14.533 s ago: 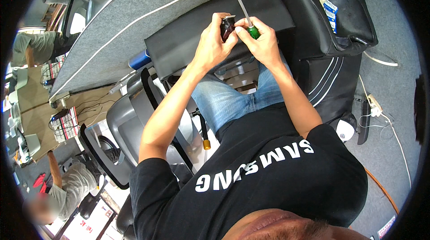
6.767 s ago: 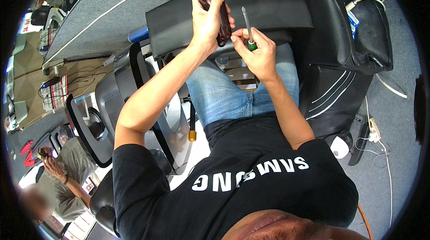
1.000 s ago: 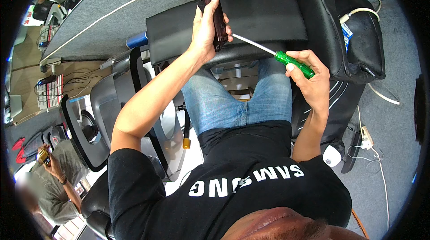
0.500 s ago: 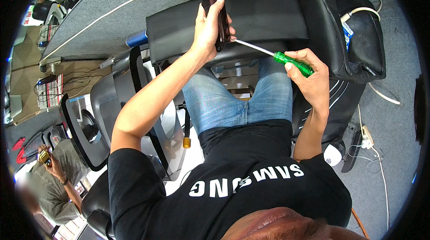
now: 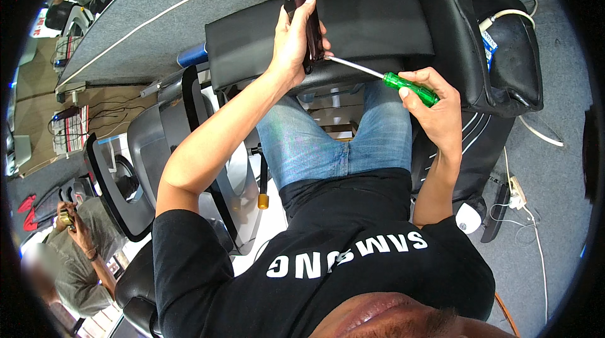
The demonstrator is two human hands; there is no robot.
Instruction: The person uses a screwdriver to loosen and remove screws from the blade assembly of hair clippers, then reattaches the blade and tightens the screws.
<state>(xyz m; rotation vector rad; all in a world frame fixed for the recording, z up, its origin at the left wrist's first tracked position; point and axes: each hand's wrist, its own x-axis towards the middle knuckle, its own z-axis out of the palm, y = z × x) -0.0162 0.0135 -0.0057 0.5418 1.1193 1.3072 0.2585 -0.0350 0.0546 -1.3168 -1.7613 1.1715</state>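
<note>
My left hand (image 5: 291,45) grips a dark maroon hair clipper (image 5: 313,41), held lengthwise with its metal blade at the upper end, above the black padded cushion (image 5: 372,16). My right hand (image 5: 433,104) grips a screwdriver (image 5: 404,84) by its green handle. The shaft slants up to the left, its tip at the right side of the clipper's lower part, beside my left fingertips; whether it touches the clipper I cannot tell.
Black padded seating (image 5: 472,35) with a white cable stands at right, a grey chair (image 5: 151,136) at left. A wooden table (image 5: 104,108) holds wires and papers. A co-worker (image 5: 88,256) at lower left holds a gold device. A power strip (image 5: 517,193) lies right.
Over the last second both hands shifted slightly, bringing the screwdriver tip lower along the clipper. Compared with earlier, the screwdriver now lies slanted instead of upright, and my right hand is farther right.
</note>
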